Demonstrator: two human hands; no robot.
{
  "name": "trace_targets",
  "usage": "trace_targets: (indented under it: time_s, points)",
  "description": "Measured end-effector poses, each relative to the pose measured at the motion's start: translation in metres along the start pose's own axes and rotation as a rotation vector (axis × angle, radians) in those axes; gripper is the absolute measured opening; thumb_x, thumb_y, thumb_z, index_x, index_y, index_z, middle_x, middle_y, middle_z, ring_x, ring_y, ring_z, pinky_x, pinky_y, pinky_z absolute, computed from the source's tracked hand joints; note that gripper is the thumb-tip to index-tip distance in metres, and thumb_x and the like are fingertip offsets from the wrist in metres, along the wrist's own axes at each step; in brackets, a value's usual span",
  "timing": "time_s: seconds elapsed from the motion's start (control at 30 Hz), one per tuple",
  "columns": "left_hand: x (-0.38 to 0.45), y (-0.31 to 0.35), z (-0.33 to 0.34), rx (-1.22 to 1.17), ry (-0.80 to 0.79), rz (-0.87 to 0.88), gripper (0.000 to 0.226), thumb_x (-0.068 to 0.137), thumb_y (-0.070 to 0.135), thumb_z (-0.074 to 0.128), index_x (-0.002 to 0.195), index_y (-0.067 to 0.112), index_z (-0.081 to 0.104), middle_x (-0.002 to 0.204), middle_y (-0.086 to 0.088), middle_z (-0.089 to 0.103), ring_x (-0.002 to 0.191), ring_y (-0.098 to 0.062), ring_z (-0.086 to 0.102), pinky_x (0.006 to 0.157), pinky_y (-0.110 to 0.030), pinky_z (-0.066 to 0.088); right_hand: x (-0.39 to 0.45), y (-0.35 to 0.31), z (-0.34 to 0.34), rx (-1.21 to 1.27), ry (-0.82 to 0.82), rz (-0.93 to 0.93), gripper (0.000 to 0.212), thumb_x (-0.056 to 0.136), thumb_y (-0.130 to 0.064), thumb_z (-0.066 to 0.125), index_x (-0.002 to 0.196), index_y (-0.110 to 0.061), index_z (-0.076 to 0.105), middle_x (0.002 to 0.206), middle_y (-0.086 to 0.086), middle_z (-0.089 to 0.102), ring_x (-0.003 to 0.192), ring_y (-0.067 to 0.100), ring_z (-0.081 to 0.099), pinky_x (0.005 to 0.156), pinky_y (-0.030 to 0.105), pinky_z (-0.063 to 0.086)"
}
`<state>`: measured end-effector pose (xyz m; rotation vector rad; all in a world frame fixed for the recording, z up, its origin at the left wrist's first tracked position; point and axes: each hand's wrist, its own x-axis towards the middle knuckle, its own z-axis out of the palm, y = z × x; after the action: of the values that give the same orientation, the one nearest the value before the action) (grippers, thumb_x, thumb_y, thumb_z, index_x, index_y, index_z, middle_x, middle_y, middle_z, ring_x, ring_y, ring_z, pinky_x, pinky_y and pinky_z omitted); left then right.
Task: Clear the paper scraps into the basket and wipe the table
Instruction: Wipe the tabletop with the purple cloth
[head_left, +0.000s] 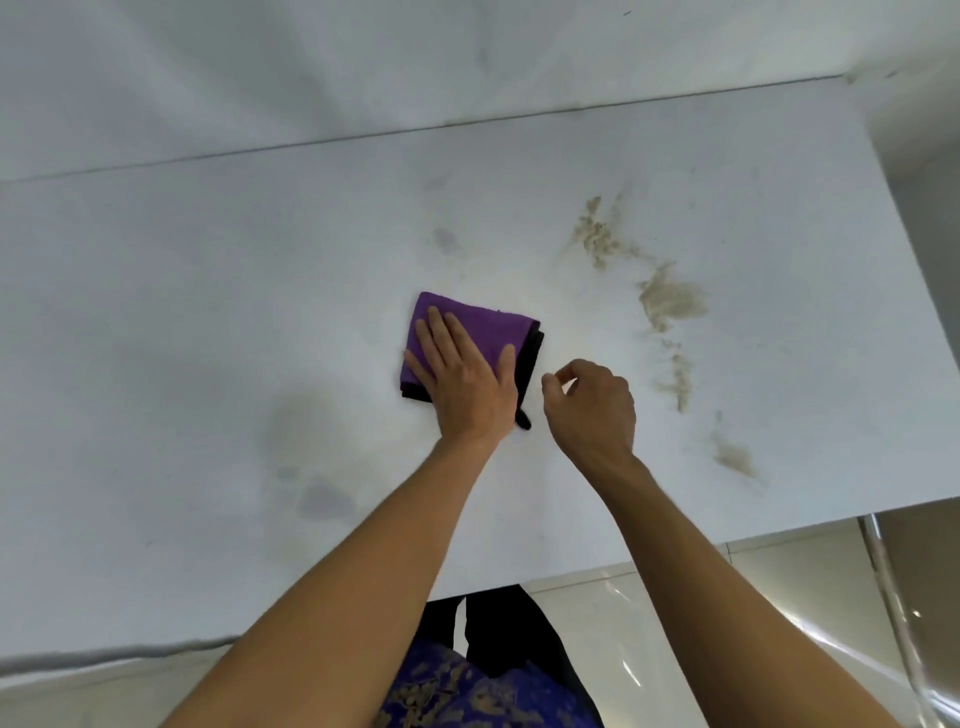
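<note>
Centrally, white table (208, 312) with tan smears (670, 301); left hand (462, 374) flat, fingers straight, on purple cloth (467, 317); right hand (592, 405) curled, holding nothing visible; tiled floor (649, 623) below

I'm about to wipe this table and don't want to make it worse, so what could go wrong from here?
1. The tan crumbly mess lies to the right of the purple cloth; a broad stroke could smear it or push it off the table's right edge onto the floor.
2. The left hand presses flat on the folded cloth, so it may unfold or bunch.
3. The right hand hovers curled beside the cloth; what it pinches, if anything, is unclear.
</note>
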<state>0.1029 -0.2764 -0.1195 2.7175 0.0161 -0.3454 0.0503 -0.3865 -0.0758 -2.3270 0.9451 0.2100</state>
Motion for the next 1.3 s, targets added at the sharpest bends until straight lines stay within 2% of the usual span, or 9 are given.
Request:
trace_targets:
  time_s: [0.07, 0.17, 0.27, 0.33, 0.4, 0.83, 0.93, 1.07, 1.3]
  points:
    - [0.002, -0.004, 0.006, 0.118, -0.067, 0.033, 0.089, 0.100, 0.050, 0.043, 0.157, -0.002, 0.000, 0.166, -0.019, -0.004, 0.153, -0.036, -0.008, 0.121, -0.055, -0.008, 0.003, 0.000, -0.001, -0.024, 0.018, -0.045, 0.018, 0.093, -0.035, 0.057, 0.098, -0.020, 0.067, 0.076, -0.003, 0.069, 0.070, 0.016, 0.064, 0.070, 0.028, 0.047]
    - [-0.001, -0.022, -0.001, 0.113, -0.055, 0.075, 0.086, 0.096, 0.028, 0.052, 0.157, 0.000, -0.001, 0.166, -0.017, -0.009, 0.153, -0.036, -0.013, 0.122, -0.054, -0.011, 0.009, -0.001, 0.005, -0.115, 0.005, -0.213, 0.033, 0.097, -0.029, 0.054, 0.127, -0.017, 0.059, 0.121, 0.002, 0.065, 0.112, 0.020, 0.059, 0.090, 0.033, 0.046]
    - [-0.005, -0.037, 0.001, -0.010, -0.045, -0.022, 0.081, 0.094, 0.035, 0.037, 0.158, 0.005, -0.004, 0.167, -0.013, -0.010, 0.154, -0.027, -0.014, 0.124, -0.051, -0.009, 0.019, 0.008, 0.016, -0.385, -0.085, -0.445, 0.055, 0.104, -0.035, 0.040, 0.155, -0.021, 0.025, 0.165, 0.004, 0.017, 0.153, 0.023, 0.013, 0.122, 0.042, 0.020]
    - [0.004, -0.039, 0.009, 0.074, 0.044, -0.023, 0.077, 0.099, 0.049, 0.023, 0.159, 0.008, -0.001, 0.168, -0.011, -0.005, 0.154, -0.027, -0.009, 0.124, -0.053, -0.005, 0.027, 0.022, 0.024, -0.495, -0.159, -0.526, 0.063, 0.106, -0.043, 0.028, 0.159, -0.028, -0.001, 0.166, -0.001, -0.013, 0.153, 0.019, -0.013, 0.125, 0.046, 0.006]
    - [0.024, -0.035, 0.012, 0.189, 0.091, 0.020, 0.077, 0.101, 0.055, 0.020, 0.159, 0.009, 0.005, 0.168, -0.011, 0.001, 0.155, -0.029, -0.004, 0.123, -0.057, -0.003, 0.031, 0.035, 0.029, -0.507, -0.175, -0.548, 0.064, 0.106, -0.046, 0.023, 0.157, -0.030, -0.011, 0.164, -0.004, -0.021, 0.151, 0.017, -0.020, 0.125, 0.047, 0.002]
    - [0.167, 0.079, 0.022, 0.288, 0.012, 0.239, 0.076, 0.097, 0.055, 0.026, 0.160, 0.017, 0.009, 0.168, -0.007, 0.001, 0.155, -0.026, -0.003, 0.122, -0.059, -0.004, 0.127, 0.051, -0.036, -0.401, -0.008, -0.544, 0.064, 0.103, -0.046, 0.025, 0.159, -0.019, 0.009, 0.167, 0.002, 0.001, 0.154, 0.016, -0.006, 0.125, 0.043, 0.005]
    - [0.177, 0.096, 0.023, 0.139, 0.057, 0.125, 0.077, 0.088, 0.044, 0.034, 0.158, 0.017, 0.018, 0.168, -0.006, 0.008, 0.155, -0.023, 0.001, 0.122, -0.057, -0.006, 0.189, 0.072, -0.077, -0.399, 0.055, -0.506, 0.066, 0.102, -0.046, 0.025, 0.159, -0.017, 0.010, 0.167, 0.003, 0.000, 0.154, 0.018, -0.006, 0.125, 0.045, 0.003]
    - [0.201, 0.107, 0.033, 0.238, 0.141, -0.042, 0.077, 0.099, 0.056, 0.017, 0.160, 0.011, 0.003, 0.168, -0.008, 0.000, 0.155, -0.026, -0.004, 0.121, -0.056, -0.009, 0.262, 0.106, -0.109, -0.435, 0.024, -0.402, 0.063, 0.105, -0.045, 0.021, 0.159, -0.021, 0.000, 0.167, 0.000, -0.010, 0.153, 0.017, -0.014, 0.124, 0.048, -0.002]
    - [0.232, 0.148, 0.043, 0.350, 0.033, 0.619, 0.060, 0.102, 0.033, 0.025, 0.160, 0.018, 0.018, 0.167, -0.001, 0.016, 0.155, -0.021, 0.011, 0.125, -0.045, 0.005, 0.281, 0.129, -0.114, -0.332, -0.096, -0.440, 0.061, 0.106, -0.046, 0.017, 0.158, -0.027, -0.010, 0.165, -0.006, -0.021, 0.149, 0.012, -0.025, 0.121, 0.041, -0.016]
